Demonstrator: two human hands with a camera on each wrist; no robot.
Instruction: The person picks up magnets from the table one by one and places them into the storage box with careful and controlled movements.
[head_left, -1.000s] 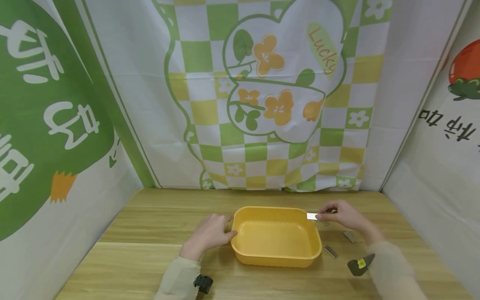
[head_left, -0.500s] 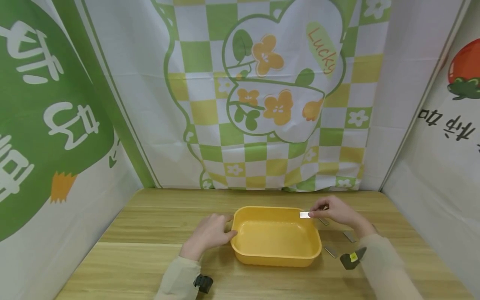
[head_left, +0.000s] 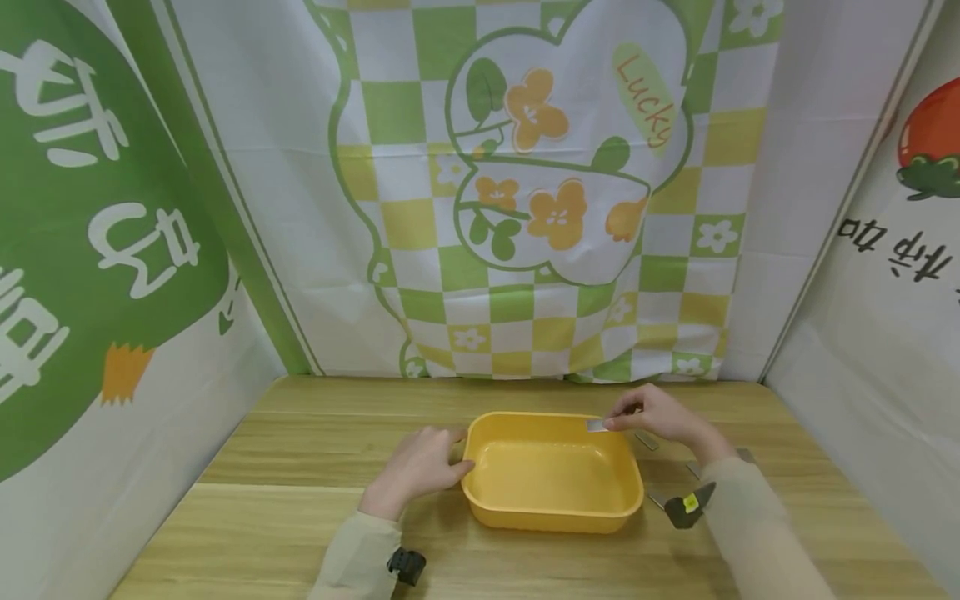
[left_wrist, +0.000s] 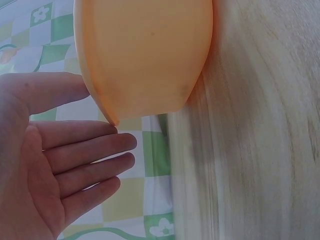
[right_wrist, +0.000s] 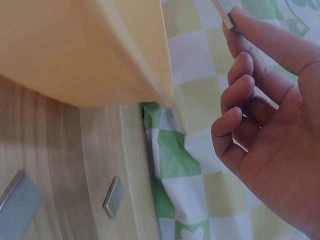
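Left hand [head_left: 422, 463] grips tray [head_left: 555, 522], right [head_left: 660, 415] pinches metal plate [head_left: 596, 426]; cloth [head_left: 551, 192] reads "Lucky".

Your head view: even, diffuse, moderately bright; faint glints inside the yellow tray [head_left: 551, 483], pale sheen on the thin metal piece [head_left: 597, 425], side hangings [head_left: 892, 358] stretched by the wide lens. Your left-wrist view: dimmer, soft shadow on the table [left_wrist: 255, 150]. Your right-wrist view: tray's near rim blurred; your right hand [right_wrist: 280, 130] sharper.
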